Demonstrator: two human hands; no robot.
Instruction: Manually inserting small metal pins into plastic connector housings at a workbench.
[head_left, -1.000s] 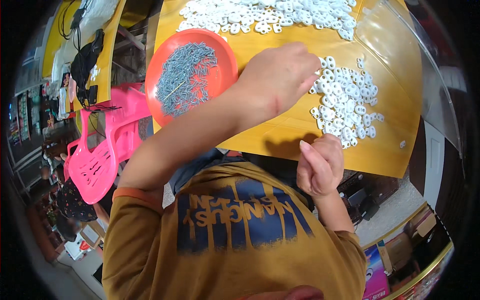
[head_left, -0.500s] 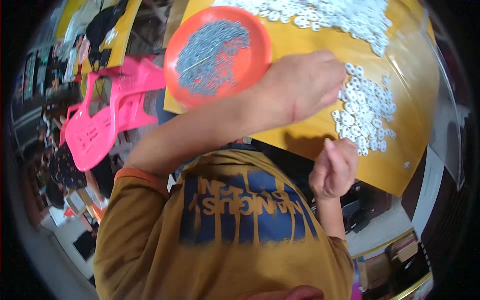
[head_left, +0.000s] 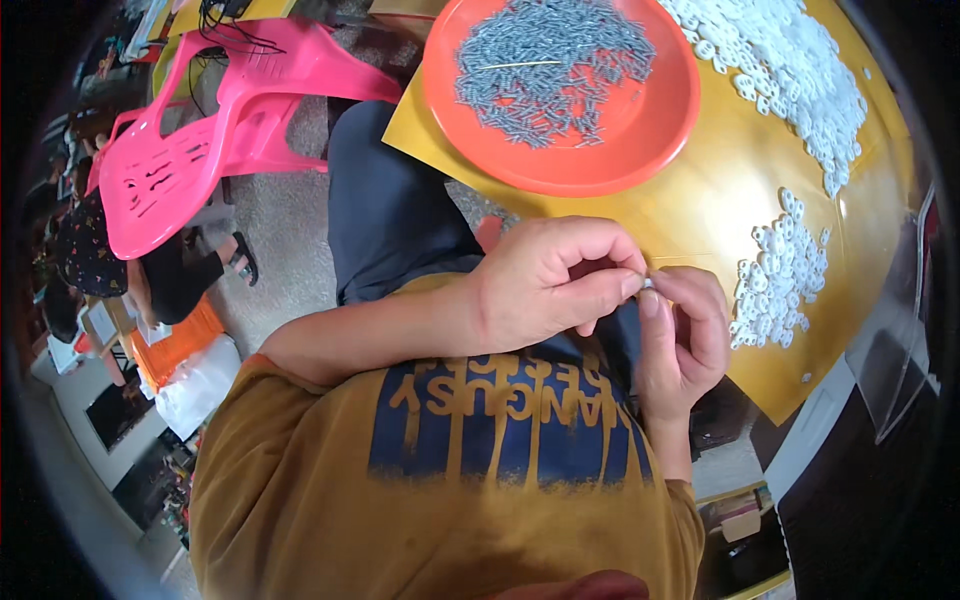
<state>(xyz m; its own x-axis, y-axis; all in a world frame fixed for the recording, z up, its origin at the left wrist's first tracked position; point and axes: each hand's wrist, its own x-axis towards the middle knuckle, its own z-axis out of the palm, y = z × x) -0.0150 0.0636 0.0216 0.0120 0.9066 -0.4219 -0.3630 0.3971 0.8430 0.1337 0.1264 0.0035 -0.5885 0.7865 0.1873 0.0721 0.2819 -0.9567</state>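
My left hand (head_left: 560,275) and my right hand (head_left: 688,335) meet in front of my chest by the table's near edge, both closed in a pinch. Between their fingertips shows a tiny white piece (head_left: 647,283), mostly hidden by the fingers. To the right of my right hand lies a small pile of white plastic pieces with holes (head_left: 780,275). Beyond my left hand, an orange-red plate (head_left: 655,140) bears a heap of small grey metal pins (head_left: 550,65), nails or screws; a thin pale stick (head_left: 520,66) rests on them.
A larger heap of white pieces (head_left: 790,60) covers the far right of the yellow tabletop (head_left: 700,220). Clear plastic sheeting (head_left: 905,340) hangs past the right edge. On the left stand a pink plastic chair (head_left: 165,185) and another person (head_left: 95,240).
My left hand has come back from the small white pile toward my chest. It now meets my right hand, fingertips together at a tiny white piece. My view has shifted too.
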